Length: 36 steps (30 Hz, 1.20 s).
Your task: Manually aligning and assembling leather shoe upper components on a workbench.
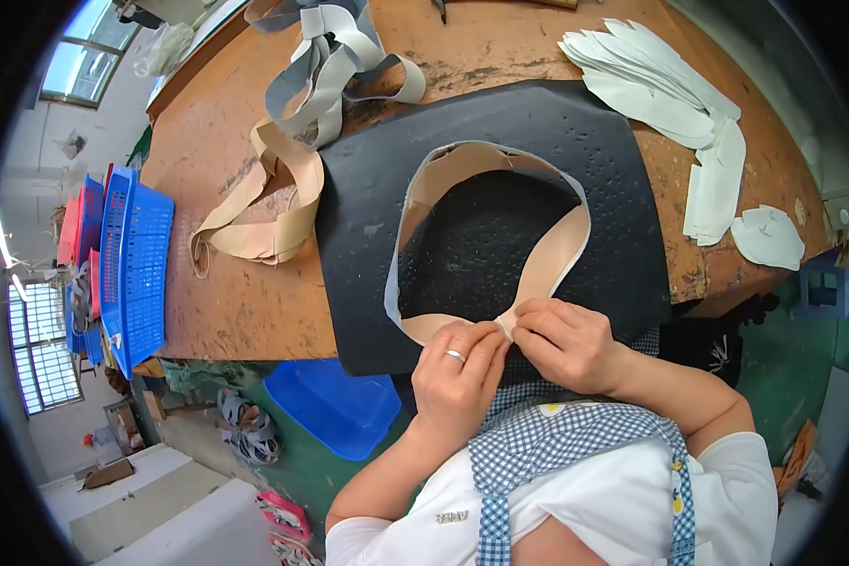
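A wide strip of material (554, 253), beige inside and pale grey outside, stands on edge as a large loop on a black pitted mat (623, 217). At the loop's near side, my left hand (455, 377), with a ring on one finger, pinches the strip. Close beside it my right hand (571, 347) pinches the same spot from the right. Fingertips of both hands nearly meet over a crossing or join in the strip; the exact join is partly covered by them.
Tan strips (297, 231) and a grey-white strip bundle (335, 71) lie left of the mat. Flat white cut pieces (656, 90) are fanned out at the far right. A blue basket (137, 269) stands past the table's left edge; a blue tub (335, 415) sits below.
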Each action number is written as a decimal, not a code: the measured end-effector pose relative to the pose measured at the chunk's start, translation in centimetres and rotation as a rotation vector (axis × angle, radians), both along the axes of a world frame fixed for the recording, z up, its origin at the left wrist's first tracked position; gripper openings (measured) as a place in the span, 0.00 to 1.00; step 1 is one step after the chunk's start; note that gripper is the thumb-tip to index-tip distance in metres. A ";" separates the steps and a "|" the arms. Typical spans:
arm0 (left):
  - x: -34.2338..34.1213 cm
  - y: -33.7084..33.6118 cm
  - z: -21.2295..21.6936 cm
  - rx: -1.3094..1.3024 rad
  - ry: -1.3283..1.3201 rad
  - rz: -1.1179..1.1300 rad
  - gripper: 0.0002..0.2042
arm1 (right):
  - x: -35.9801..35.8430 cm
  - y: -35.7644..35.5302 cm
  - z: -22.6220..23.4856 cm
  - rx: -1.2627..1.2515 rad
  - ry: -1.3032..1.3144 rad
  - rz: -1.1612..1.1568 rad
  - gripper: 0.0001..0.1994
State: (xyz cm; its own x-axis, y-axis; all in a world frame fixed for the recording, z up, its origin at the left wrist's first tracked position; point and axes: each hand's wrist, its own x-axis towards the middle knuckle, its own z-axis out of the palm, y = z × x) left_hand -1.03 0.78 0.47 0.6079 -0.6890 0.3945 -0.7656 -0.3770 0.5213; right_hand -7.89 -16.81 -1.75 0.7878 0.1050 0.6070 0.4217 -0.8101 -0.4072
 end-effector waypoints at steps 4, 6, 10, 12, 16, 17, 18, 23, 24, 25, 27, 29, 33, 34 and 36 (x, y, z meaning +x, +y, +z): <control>-0.4 -0.5 1.0 0.016 -0.020 0.055 0.10 | 0.3 0.1 1.1 0.029 0.030 0.005 0.09; -0.3 -0.8 0.8 0.004 0.009 0.094 0.10 | 0.6 0.7 0.6 0.009 -0.021 -0.055 0.07; -0.3 -1.0 0.8 -0.008 0.006 0.138 0.08 | 1.0 1.1 0.8 -0.003 -0.056 -0.051 0.06; -0.5 -0.7 0.9 -0.023 0.006 0.148 0.08 | 0.9 1.3 1.2 -0.021 -0.037 -0.029 0.05; 1.2 -0.2 1.1 -0.112 -0.058 0.203 0.08 | -0.1 1.0 1.7 -0.214 -0.050 0.187 0.06; 1.5 -0.1 1.4 -0.154 0.015 0.233 0.08 | -0.4 1.1 1.7 -0.216 -0.051 0.184 0.06; 2.2 0.1 1.8 -0.178 0.005 0.286 0.08 | -0.4 1.1 1.7 -0.194 -0.037 0.187 0.05; 2.2 -0.1 1.8 -0.166 0.017 0.114 0.08 | -1.0 1.6 1.3 -0.125 0.113 0.099 0.08; 2.1 0.0 1.5 -0.116 0.085 0.065 0.12 | -0.6 1.6 0.9 -0.114 0.079 0.047 0.09; 2.1 0.0 1.7 -0.084 0.068 0.035 0.18 | -0.6 1.5 0.5 -0.089 0.100 0.038 0.10; 2.1 0.8 2.0 -0.062 0.085 -0.001 0.25 | -0.6 1.3 0.5 -0.106 0.032 0.070 0.09; 2.1 1.6 2.2 -0.036 0.095 -0.019 0.28 | -0.5 1.3 0.4 -0.123 -0.003 0.054 0.14; 2.1 2.4 1.1 0.019 0.030 -0.024 0.24 | -0.2 1.2 0.0 -0.082 0.016 0.053 0.15; 1.9 2.5 0.8 0.025 0.049 -0.022 0.24 | -0.3 1.2 -0.1 -0.066 -0.007 0.035 0.16; 1.8 2.6 0.7 0.043 0.046 -0.006 0.19 | -0.5 1.3 -0.3 -0.057 0.017 0.042 0.16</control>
